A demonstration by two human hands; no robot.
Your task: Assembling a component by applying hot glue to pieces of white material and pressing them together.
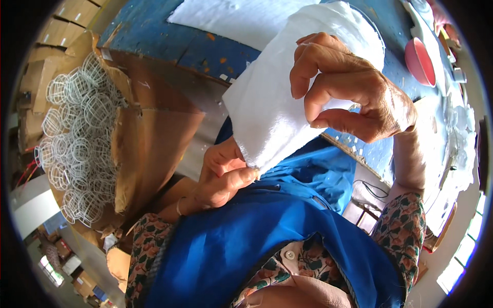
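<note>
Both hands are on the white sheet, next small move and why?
Probably slide the right hand down the white sheet toward the left hand. The right hand pinches its upper edge and the left hand pinches the lower corner, so the sheet hangs taut between them above the blue apron; closing that gap would likely fold it.

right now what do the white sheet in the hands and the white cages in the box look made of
White sheet: seemingly soft foam or nonwoven fabric, matte, finely textured, bending between left hand and right hand. White cages: thin coated wire or plastic, openwork, slightly glossy. Box: brown cardboard, torn edges.
</note>
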